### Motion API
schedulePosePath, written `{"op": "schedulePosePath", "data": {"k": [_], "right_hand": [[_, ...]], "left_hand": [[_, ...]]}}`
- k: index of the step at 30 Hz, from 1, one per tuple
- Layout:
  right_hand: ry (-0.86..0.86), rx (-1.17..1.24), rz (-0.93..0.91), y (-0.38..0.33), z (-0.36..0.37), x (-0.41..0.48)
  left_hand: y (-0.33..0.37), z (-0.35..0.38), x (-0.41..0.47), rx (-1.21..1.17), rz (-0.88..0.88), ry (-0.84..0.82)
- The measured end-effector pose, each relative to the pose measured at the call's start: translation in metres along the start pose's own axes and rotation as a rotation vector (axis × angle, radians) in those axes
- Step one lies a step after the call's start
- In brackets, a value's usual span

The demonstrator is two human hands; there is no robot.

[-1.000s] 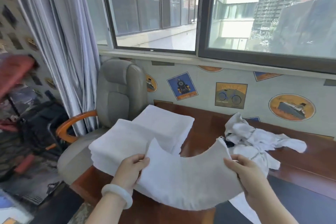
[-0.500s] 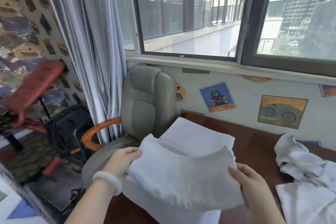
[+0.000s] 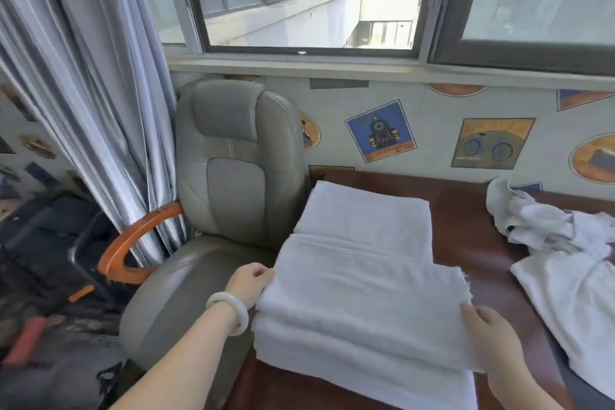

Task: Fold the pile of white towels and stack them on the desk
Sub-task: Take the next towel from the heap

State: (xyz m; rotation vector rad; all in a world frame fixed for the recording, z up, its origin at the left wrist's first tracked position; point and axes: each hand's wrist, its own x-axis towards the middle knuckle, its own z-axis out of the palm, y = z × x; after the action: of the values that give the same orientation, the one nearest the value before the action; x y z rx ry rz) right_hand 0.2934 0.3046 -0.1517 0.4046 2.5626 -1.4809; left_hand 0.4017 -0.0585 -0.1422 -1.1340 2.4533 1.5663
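Observation:
A folded white towel [image 3: 362,296] lies flat on top of the near stack of folded towels [image 3: 359,366] at the left end of the dark brown desk [image 3: 466,243]. My left hand [image 3: 249,283] pinches the towel's left edge. My right hand [image 3: 492,333] holds its right front corner. A second stack of folded towels [image 3: 366,213] sits just behind. Unfolded white towels [image 3: 562,250] lie crumpled at the desk's right side.
A grey leather office chair [image 3: 233,176] with an orange wooden armrest [image 3: 133,243] stands left of the desk. Grey curtains [image 3: 83,93] hang beside it. A window and a wall with picture stickers run behind the desk. Dark clutter lies on the floor at left.
Both hands carried the folded towel leftward and lowered it onto the near stack; it was sagging in the air and now lies flat. The view swung left and down.

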Motion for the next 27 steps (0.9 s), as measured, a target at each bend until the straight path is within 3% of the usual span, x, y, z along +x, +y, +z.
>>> {"op": "schedulePosePath", "data": {"k": [3, 8, 13, 22, 27], "right_hand": [[0.049, -0.117, -0.091, -0.005, 0.001, -0.004], [0.172, -0.135, -0.147, -0.001, -0.006, -0.011], [0.131, -0.185, -0.036, 0.014, 0.001, -0.025], [0.159, -0.089, -0.095, -0.004, -0.011, -0.028], [0.16, -0.138, -0.033, 0.018, -0.005, -0.031]], "left_hand": [[0.004, 0.002, -0.005, 0.093, 0.102, 0.038], [0.007, -0.005, -0.012, 0.01, 0.208, 0.077], [-0.021, 0.002, -0.012, 0.074, 0.161, 0.034], [-0.023, -0.016, -0.013, -0.044, 0.218, -0.016], [-0.035, -0.015, -0.012, -0.029, 0.151, -0.111]]}}
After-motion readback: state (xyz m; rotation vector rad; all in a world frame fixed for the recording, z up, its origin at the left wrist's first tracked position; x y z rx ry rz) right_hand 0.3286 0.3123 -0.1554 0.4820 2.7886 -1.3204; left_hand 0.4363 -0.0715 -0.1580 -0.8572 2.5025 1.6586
